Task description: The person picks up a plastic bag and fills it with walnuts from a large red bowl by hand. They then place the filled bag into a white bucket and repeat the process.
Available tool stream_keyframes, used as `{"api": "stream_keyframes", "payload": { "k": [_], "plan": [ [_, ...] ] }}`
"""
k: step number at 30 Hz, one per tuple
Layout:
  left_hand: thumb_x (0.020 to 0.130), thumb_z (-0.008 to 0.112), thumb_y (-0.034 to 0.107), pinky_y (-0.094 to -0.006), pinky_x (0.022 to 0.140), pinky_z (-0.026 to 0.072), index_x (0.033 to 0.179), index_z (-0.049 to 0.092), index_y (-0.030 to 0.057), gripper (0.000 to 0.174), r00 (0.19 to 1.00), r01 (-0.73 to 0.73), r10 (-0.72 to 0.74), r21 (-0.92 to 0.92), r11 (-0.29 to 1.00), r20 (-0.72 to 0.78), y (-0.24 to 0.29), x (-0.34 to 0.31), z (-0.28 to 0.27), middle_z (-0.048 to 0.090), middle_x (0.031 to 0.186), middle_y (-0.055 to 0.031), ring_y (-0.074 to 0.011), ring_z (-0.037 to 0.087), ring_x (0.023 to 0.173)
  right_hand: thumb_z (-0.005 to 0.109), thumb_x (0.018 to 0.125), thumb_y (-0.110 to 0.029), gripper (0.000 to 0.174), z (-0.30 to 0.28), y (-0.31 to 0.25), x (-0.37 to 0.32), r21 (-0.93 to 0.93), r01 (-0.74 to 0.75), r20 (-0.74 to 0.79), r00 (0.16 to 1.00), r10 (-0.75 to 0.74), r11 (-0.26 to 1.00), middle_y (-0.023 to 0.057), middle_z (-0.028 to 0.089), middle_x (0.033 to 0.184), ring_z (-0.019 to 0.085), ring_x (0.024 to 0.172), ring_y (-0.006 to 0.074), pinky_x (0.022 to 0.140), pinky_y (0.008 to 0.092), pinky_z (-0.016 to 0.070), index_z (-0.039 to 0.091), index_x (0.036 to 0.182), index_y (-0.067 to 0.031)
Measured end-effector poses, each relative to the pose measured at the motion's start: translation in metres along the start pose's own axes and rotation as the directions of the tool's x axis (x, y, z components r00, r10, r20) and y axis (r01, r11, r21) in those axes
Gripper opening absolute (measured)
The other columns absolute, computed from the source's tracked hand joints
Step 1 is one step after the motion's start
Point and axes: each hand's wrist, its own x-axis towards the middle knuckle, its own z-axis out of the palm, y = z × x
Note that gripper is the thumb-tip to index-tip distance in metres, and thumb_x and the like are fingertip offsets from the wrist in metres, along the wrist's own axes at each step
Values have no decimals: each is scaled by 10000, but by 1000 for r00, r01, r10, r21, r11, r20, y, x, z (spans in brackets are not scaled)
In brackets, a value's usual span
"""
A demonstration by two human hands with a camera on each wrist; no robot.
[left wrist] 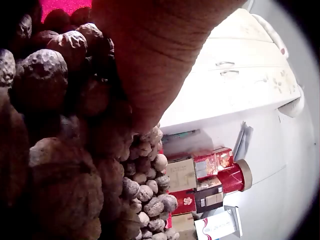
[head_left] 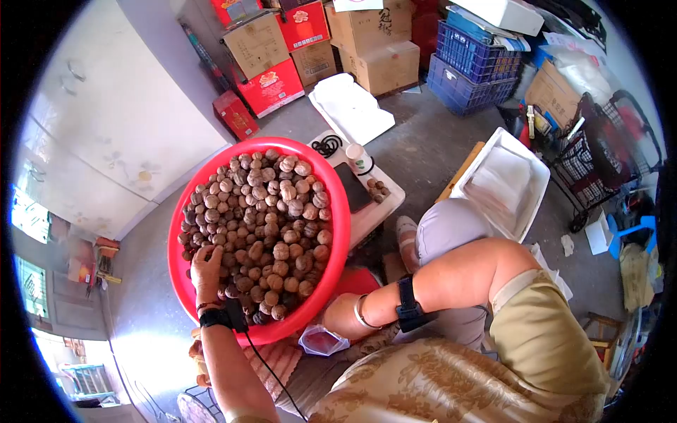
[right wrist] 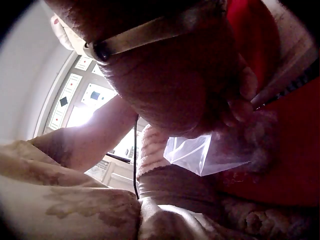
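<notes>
A large red basin (head_left: 343,211) is heaped with brown, ridged walnuts (head_left: 271,225). My left hand (head_left: 206,271) reaches over its left rim, with the fingers down among the nuts. In the left wrist view the thumb (left wrist: 155,90) meets the walnuts (left wrist: 65,185); I cannot tell whether a nut is between the fingers. Below the basin's near rim, my right hand (head_left: 344,317) grips a clear plastic bag (head_left: 324,341). The right wrist view has this bag (right wrist: 200,155) hanging under the curled fingers (right wrist: 240,107), its mouth spread.
Behind the basin stands a platform scale (head_left: 381,204) bearing a white cup (head_left: 357,156) and several loose walnuts (head_left: 378,189). White foam trays (head_left: 350,106), stacked cartons (head_left: 381,67) and blue crates (head_left: 465,84) lie farther back. A wheeled cart (head_left: 592,155) is at right, a white cabinet (head_left: 106,120) at left.
</notes>
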Motion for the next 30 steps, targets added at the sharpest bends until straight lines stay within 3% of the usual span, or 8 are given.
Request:
{"api": "stream_keyframes", "payload": {
  "k": [3,9,10,14,17,22,26,30],
  "plan": [
    [874,718,431,-367,775,544,1015,763,130,335,990,117,-127,155,981,55,2,-12,4,749,925,-103,-231,702,832,685,769,-188,225,-7,-2,-6,55,21,-21,1000,-20,998,204,734,917,722,876,380,738,490,564,763,940,-65],
    [870,712,379,-328,831,539,1038,767,123,311,997,72,-69,-95,993,28,-1,-28,10,753,946,-87,-206,710,893,681,764,-171,206,14,7,7,40,-40,-74,996,42,998,208,732,908,723,861,376,739,487,565,759,898,-35],
    [901,721,332,-287,866,514,1072,749,72,312,993,101,-96,-69,992,72,7,-33,7,739,985,-46,-138,660,933,679,763,-167,205,15,7,8,9,-28,-71,997,29,1000,213,731,892,727,845,371,729,480,568,759,879,-19],
    [840,740,309,-354,821,545,973,760,87,259,1000,-11,9,-83,997,-20,7,-44,14,748,938,-132,-261,720,904,661,780,-167,213,14,10,7,-24,-9,-35,999,9,1000,212,733,899,728,852,371,734,473,569,762,894,-18],
    [824,739,288,-372,865,494,930,747,113,205,1000,-27,26,-70,997,-14,7,-54,20,733,889,-110,-267,687,867,642,795,-159,220,2,5,-4,-3,-15,-35,999,15,1000,221,729,926,724,870,374,754,468,568,757,903,-6],
    [789,754,303,-419,935,453,955,732,153,225,957,-220,241,142,965,-160,22,-79,21,694,965,-71,-306,602,984,629,802,-150,228,8,8,-4,-21,-9,-42,999,8,1000,235,722,951,720,901,377,789,467,569,753,914,4],
    [818,734,354,-458,946,453,1022,720,180,268,982,-152,171,197,968,-81,52,-106,18,670,1088,-48,-336,563,1091,635,799,-158,229,-3,2,-10,-31,-33,-24,999,32,999,223,726,955,720,905,372,791,465,572,756,919,-4],
    [848,722,344,-458,997,433,1114,716,154,327,932,-362,359,96,927,45,85,-114,7,662,1160,-79,-351,559,1166,594,853,-204,218,3,5,-6,-42,-20,-16,1000,20,999,158,737,945,711,916,354,796,470,562,745,942,-73]
  ]
}}
